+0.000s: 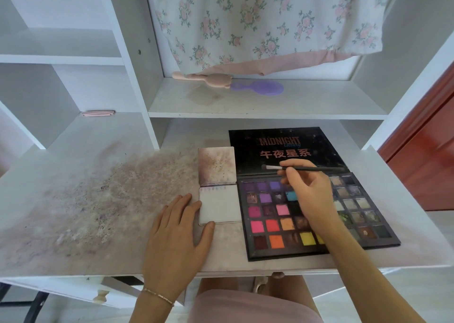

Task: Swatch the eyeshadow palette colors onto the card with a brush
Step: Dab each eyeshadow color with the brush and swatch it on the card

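Note:
A large black eyeshadow palette [270,227] lies open on the desk, its lid marked MIDNIGHT folded back. Left of it sits a small white card [219,206] with a row of faint colour swatches along its top edge, hinged to a stained lid [216,165]. My left hand [177,229] rests flat on the desk, fingertips touching the card's left and bottom edges. My right hand [307,192] hovers over the palette's upper pans, holding a thin black brush [302,168] horizontally, its bristles pointing left over the lid.
The desk top [98,200] is stained with powder on the left. A shelf [265,101] behind carries a pink brush [204,78] and a purple hairbrush [260,88]. Floral fabric [265,20] hangs above. A pink clip [97,113] lies at the back left.

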`<move>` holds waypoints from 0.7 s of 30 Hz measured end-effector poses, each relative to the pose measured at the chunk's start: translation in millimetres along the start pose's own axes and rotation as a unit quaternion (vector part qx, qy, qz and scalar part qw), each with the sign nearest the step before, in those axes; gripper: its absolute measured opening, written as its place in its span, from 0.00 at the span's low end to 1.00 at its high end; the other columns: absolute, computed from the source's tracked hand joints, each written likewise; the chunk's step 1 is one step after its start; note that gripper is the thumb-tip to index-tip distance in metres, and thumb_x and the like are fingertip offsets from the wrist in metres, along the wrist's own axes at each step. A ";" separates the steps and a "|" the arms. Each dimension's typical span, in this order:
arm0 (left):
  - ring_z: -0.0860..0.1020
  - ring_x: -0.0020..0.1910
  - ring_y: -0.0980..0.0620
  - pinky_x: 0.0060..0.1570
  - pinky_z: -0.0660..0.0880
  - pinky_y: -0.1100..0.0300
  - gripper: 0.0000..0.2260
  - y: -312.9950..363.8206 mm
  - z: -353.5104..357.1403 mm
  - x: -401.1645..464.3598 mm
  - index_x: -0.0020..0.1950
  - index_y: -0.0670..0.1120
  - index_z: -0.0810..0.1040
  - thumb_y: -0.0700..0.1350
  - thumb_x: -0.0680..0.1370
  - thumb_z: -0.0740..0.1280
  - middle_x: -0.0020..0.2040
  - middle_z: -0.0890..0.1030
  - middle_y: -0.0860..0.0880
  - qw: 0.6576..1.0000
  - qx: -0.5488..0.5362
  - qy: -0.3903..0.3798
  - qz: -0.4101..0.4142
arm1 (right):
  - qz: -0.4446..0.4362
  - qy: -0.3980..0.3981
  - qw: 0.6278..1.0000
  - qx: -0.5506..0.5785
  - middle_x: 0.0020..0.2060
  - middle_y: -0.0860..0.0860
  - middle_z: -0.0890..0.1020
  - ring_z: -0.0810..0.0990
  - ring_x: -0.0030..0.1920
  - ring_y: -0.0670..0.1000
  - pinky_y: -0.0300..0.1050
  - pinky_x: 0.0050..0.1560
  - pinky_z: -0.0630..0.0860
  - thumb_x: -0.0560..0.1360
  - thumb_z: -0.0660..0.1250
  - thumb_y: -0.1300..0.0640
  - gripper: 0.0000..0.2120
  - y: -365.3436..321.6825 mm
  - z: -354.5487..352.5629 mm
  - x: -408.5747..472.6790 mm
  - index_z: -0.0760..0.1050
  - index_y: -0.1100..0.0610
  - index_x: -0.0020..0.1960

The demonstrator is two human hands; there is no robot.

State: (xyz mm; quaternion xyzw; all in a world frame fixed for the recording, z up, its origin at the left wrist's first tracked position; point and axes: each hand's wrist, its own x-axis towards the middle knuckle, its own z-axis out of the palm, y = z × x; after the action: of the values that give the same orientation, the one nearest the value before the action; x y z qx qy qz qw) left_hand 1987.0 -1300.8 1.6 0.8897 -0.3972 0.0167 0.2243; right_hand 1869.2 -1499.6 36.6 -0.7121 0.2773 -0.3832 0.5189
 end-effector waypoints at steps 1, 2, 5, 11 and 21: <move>0.74 0.62 0.44 0.63 0.64 0.50 0.21 -0.1 0.4 0.0 0.58 0.44 0.78 0.55 0.72 0.62 0.62 0.77 0.44 1.000 -0.001 0.000 0.000 | 0.005 0.017 1.000 -0.012 0.38 0.48 0.80 0.79 0.36 0.37 0.28 0.39 0.74 0.76 0.60 0.66 0.11 1.9 -8.3 0.0 0.74 0.52 0.45; 0.74 0.62 0.43 0.62 0.64 0.49 0.21 -0.4 1.0 0.3 0.58 0.44 0.78 0.55 0.72 0.62 0.62 0.77 0.44 1.000 -0.002 0.001 0.000 | 0.009 0.039 0.999 -0.028 0.37 0.48 0.80 0.78 0.36 0.36 0.27 0.37 0.74 0.76 0.60 0.65 0.10 4.3 -16.5 0.3 0.73 0.51 0.45; 0.75 0.62 0.43 0.62 0.67 0.47 0.23 -0.3 0.3 -0.1 0.58 0.44 0.78 0.58 0.73 0.57 0.62 0.77 0.44 1.000 0.001 0.006 0.001 | 0.016 0.116 0.990 -0.083 0.36 0.46 0.77 0.77 0.35 0.35 0.25 0.32 0.72 0.78 0.57 0.62 0.05 13.4 -41.8 1.2 0.71 0.55 0.47; 0.73 0.64 0.43 0.64 0.65 0.46 0.25 0.5 -0.6 0.3 0.60 0.44 0.77 0.59 0.73 0.56 0.64 0.75 0.45 1.000 -0.006 -0.004 -0.004 | 0.030 0.189 0.963 -0.191 0.35 0.43 0.75 0.75 0.37 0.38 0.26 0.32 0.68 0.77 0.58 0.60 0.03 26.6 -86.4 -0.1 0.70 0.56 0.47; 0.72 0.65 0.43 0.65 0.64 0.45 0.23 1.5 -1.0 0.2 0.61 0.44 0.77 0.55 0.72 0.61 0.65 0.75 0.44 1.000 -0.002 -0.009 -0.009 | 0.056 0.154 0.954 -0.251 0.34 0.45 0.75 0.74 0.36 0.40 0.32 0.33 0.66 0.77 0.57 0.59 0.04 35.1 -95.1 2.8 0.71 0.55 0.46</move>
State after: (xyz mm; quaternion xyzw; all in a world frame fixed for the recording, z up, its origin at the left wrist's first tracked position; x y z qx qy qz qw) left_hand 1986.2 -1301.4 3.1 0.8930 -0.3915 0.0056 0.2220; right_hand 1791.6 -1562.7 19.9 -0.7354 0.4800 -0.3765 0.2951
